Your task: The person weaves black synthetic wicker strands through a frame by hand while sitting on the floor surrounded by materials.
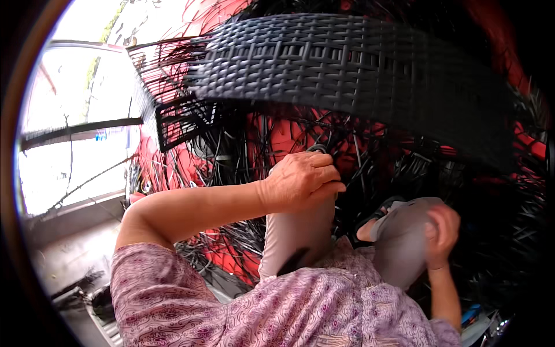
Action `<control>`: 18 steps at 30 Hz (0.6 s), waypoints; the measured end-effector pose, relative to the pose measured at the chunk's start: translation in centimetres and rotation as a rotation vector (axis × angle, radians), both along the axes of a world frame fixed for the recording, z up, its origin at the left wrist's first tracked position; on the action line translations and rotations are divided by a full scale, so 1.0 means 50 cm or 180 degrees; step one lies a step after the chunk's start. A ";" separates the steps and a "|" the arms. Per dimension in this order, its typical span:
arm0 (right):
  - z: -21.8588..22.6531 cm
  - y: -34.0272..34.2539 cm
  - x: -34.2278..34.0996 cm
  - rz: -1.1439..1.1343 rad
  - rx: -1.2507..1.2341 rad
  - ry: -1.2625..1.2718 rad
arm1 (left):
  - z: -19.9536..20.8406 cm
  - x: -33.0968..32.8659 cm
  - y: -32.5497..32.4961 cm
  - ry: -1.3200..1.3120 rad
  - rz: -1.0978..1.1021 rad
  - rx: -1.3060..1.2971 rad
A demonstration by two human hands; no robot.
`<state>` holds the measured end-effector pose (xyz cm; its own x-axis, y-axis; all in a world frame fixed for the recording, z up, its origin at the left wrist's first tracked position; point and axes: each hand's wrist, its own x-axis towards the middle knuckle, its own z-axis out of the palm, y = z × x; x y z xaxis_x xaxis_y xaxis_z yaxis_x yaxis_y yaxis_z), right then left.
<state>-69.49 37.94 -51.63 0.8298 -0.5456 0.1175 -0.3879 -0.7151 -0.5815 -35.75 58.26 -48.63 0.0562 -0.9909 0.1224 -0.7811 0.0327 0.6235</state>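
Note:
My left hand (303,176) is closed, knuckles up, above my left knee. A small dark loop shows at its far side, and whatever lies inside the fingers is hidden. My right hand (444,231) is smeared by motion beside my right knee, so its fingers and anything in them cannot be made out. Beyond both hands, a dark grey woven wicker panel (300,63) stretches across the view, touched by neither hand as far as I can see. At its left end the weave gives way to a black frame (162,127) with bare strands.
Loose black strips (231,156) lie tangled over a red sheet (280,136) below and around the panel. A bright opening with a dark bar (81,132) is at the left. Blue and clear items (474,318) sit at the lower right, near my right arm.

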 end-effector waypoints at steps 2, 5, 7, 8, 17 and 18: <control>-0.026 0.030 0.018 0.0645 -0.0033 -0.0498 | -0.030 -0.042 -0.012 -0.0113 -0.0102 -0.0427; -0.040 0.081 0.082 0.0254 0.1993 -0.0115 | -0.038 -0.036 -0.073 -0.0512 -0.0342 -0.1017; -0.022 0.192 0.037 -0.0094 0.3997 -0.0722 | 0.029 -0.146 -0.011 -0.0486 -0.0315 -0.1208; -0.028 0.205 0.046 0.0102 0.4516 -0.1127 | 0.044 -0.175 -0.009 -0.0474 -0.0327 -0.1252; 0.197 0.017 -0.210 0.0726 0.4327 -0.4345 | 0.064 -0.435 -0.045 0.0712 -0.0312 -0.2165; 0.239 -0.019 -0.290 0.0752 0.4184 -0.4441 | 0.073 -0.455 -0.052 0.0936 -0.0402 -0.2108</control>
<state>-84.01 37.00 -39.68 0.5863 -0.7385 0.3330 0.7788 0.4009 -0.4824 -58.49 55.65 -45.00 0.0692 -0.7155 0.6952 -0.5500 0.5540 0.6249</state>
